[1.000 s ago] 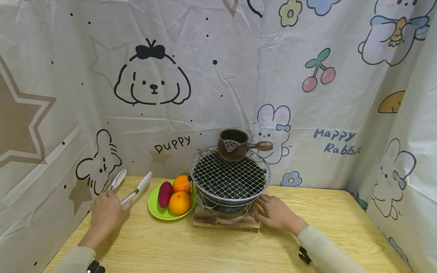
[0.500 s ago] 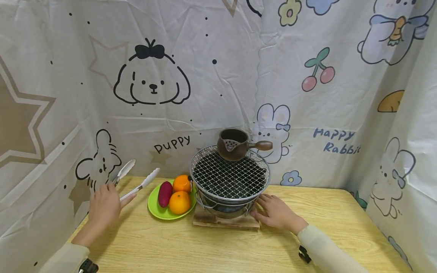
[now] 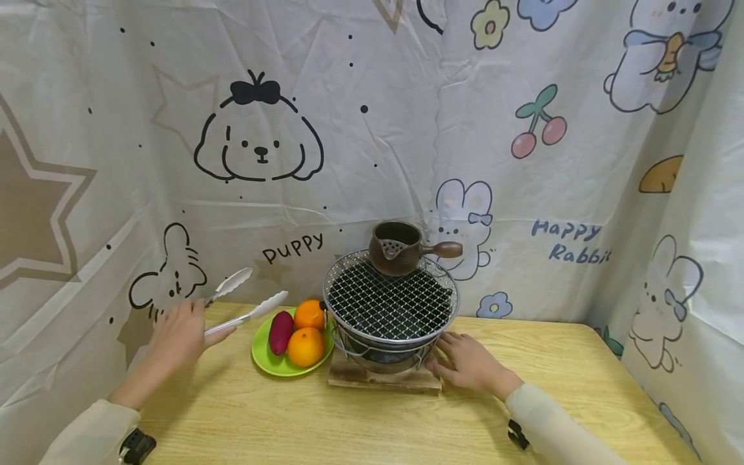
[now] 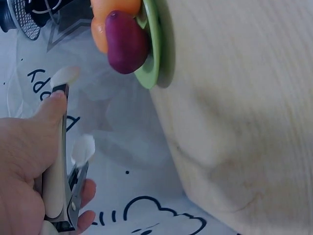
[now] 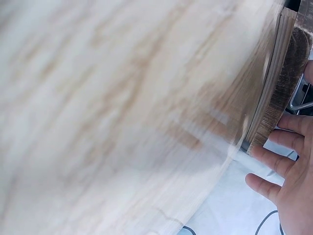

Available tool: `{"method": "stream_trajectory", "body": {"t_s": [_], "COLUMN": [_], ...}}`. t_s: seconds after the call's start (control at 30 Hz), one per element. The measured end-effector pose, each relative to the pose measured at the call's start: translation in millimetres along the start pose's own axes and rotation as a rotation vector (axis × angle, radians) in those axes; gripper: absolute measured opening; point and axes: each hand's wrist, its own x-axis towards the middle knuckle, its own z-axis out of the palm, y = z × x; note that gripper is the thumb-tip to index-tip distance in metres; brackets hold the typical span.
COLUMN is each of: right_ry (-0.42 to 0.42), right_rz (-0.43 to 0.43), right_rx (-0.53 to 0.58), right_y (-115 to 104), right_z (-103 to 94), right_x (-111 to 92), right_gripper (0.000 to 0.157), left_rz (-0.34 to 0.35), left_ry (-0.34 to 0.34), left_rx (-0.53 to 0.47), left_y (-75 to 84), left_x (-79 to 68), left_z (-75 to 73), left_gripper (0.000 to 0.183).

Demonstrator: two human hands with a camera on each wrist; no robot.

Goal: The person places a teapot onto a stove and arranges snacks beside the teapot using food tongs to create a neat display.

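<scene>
My left hand grips a pair of metal tongs with pale scalloped tips. The tongs' two arms stand spread, with nothing between the tips, beside and just above the left side of a green plate. A purple sweet potato and two oranges lie on that plate. My right hand touches the right end of a wooden board under a round grill. In the right wrist view its fingers are extended and slightly spread at the board's end.
A brown side-handled teapot without a lid sits at the back of the grill's wire mesh. Bare wooden tabletop shows in front and to the right. A printed cloth hangs behind and at both sides.
My left hand has moved slightly forward, and the tong tips have shifted right, up to the plate. The right hand, the grill and the plate stay put.
</scene>
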Motion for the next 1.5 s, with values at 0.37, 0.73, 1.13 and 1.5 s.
{"method": "stream_trajectory", "body": {"t_s": [0.37,0.73,1.13,1.5], "right_ry": [0.035,0.011,0.023,0.008], "right_rz": [-0.017,0.004,-0.002,-0.001], "right_rx": [-0.026,-0.013,-0.029,-0.025], "right_y": [0.3,-2.1,-0.5,-1.0], "right_z": [5.5,6.7,-3.3,-0.4], "right_x": [-2.5,-4.7,0.0,1.3], "right_gripper": [0.063,0.061,0.063,0.064], "left_rz": [0.085,0.193,0.270,0.310], "left_ry": [-0.091,-0.100,-0.138,-0.201], "left_rx": [0.014,0.031,0.055,0.083], "left_y": [9.5,16.8,21.6,35.0], "left_x": [9.0,19.6,37.6,51.0], "left_z": [-7.2,-16.5,-23.1,-33.6], "left_gripper": [0.082,0.079,0.082,0.080]}}
